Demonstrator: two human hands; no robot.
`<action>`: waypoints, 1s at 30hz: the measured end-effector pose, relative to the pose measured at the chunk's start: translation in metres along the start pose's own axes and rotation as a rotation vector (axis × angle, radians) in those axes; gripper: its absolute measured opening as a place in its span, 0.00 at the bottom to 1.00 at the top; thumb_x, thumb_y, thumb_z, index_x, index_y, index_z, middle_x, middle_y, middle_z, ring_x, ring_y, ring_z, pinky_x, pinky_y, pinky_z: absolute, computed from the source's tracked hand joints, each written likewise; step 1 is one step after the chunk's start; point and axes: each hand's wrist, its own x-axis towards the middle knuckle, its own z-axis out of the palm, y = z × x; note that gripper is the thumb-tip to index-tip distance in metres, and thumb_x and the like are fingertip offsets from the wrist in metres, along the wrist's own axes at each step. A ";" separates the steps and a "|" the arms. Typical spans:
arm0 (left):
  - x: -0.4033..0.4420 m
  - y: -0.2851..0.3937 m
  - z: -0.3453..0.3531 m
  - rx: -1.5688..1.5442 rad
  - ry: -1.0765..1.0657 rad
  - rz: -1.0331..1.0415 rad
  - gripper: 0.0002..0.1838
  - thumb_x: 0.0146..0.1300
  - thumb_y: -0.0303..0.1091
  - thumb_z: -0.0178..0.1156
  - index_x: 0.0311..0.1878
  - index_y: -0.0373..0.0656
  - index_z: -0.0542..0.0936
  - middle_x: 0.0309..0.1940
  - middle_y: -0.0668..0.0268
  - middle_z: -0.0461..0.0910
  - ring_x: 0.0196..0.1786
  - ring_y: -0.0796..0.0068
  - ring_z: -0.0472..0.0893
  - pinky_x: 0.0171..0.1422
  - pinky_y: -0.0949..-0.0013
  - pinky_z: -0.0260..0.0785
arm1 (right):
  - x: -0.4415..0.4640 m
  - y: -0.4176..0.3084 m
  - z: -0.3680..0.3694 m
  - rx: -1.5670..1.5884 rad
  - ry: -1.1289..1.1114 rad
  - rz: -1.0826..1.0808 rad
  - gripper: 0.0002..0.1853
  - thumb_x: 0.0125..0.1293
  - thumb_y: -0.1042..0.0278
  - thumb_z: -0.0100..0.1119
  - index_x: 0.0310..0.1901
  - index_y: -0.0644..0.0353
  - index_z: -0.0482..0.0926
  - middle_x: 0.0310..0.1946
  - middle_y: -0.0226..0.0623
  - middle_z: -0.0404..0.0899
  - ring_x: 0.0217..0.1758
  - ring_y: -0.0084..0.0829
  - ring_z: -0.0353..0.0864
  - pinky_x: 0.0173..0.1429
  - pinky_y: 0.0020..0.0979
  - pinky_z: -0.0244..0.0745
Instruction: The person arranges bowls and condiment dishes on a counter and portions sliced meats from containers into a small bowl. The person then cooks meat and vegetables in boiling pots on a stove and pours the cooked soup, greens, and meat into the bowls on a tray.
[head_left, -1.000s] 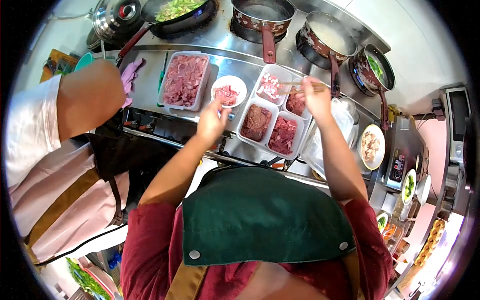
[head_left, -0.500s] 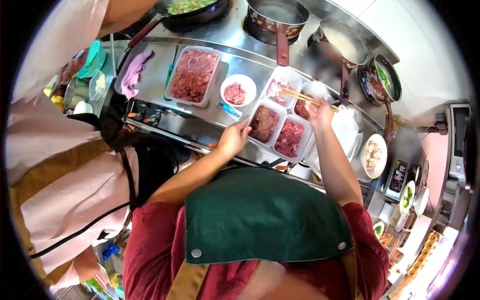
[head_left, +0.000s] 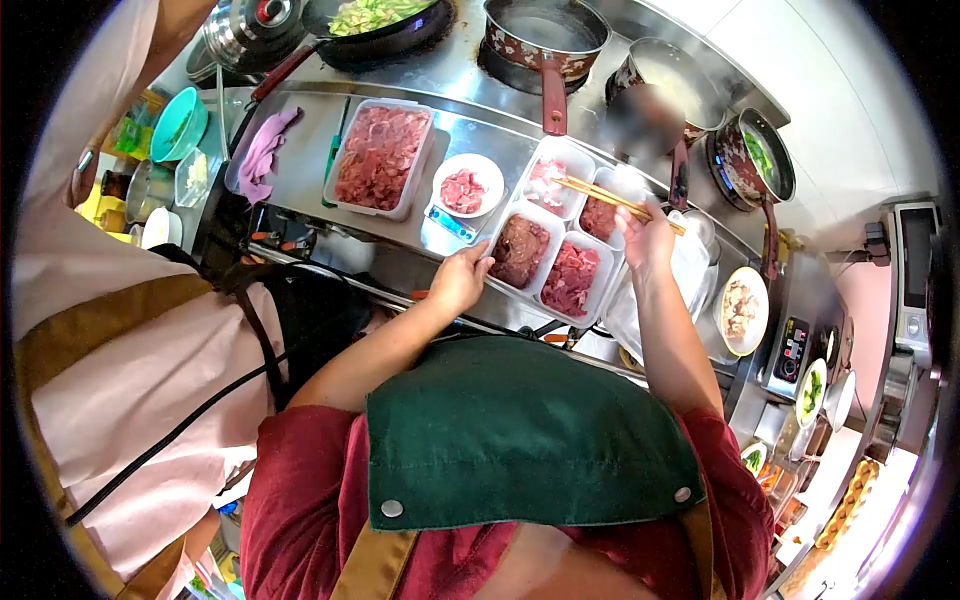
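Observation:
My right hand is closed on a pair of wooden chopsticks, whose tips reach into the meat in the upper-left compartment. They are in a white four-compartment container holding several kinds of raw meat. My left hand grips the container's near left corner, thumb along its edge. Beside it, a white bowl with some raw meat sits on a small scale with a blue display. Farther left stands a large clear tub filled with sliced raw meat.
Along the back are a wok with green vegetables and several pots, one a floral saucepan. A purple cloth lies at left. At right are a bowl of cooked-looking pieces and plastic lids. Another person stands close at left.
The view has shifted slightly, bringing a metal pot lid at the upper left into sight. The other person's arm has moved. My hands keep their holds on the chopsticks and the container.

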 end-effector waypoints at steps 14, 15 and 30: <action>0.000 0.004 -0.003 0.005 -0.042 -0.048 0.17 0.58 0.35 0.51 0.49 0.36 0.71 0.35 0.45 0.74 0.40 0.52 0.75 0.45 0.64 0.66 | -0.088 -0.013 0.047 -0.778 -0.484 -0.461 0.16 0.64 0.60 0.42 0.33 0.67 0.72 0.22 0.37 0.73 0.20 0.26 0.76 0.22 0.20 0.71; 0.000 0.005 -0.003 0.005 -0.056 -0.075 0.17 0.58 0.35 0.50 0.49 0.36 0.71 0.35 0.45 0.74 0.41 0.50 0.74 0.46 0.62 0.66 | -0.091 -0.011 0.043 -0.883 -0.488 -0.395 0.18 0.64 0.57 0.41 0.33 0.66 0.72 0.21 0.37 0.73 0.20 0.26 0.77 0.22 0.21 0.71; -0.001 0.002 0.000 -0.057 -0.047 -0.093 0.18 0.58 0.35 0.51 0.50 0.38 0.70 0.29 0.47 0.75 0.33 0.54 0.76 0.39 0.65 0.67 | -0.039 0.056 -0.028 -0.161 -0.106 0.071 0.14 0.64 0.61 0.40 0.33 0.65 0.67 0.27 0.47 0.73 0.27 0.42 0.79 0.25 0.32 0.78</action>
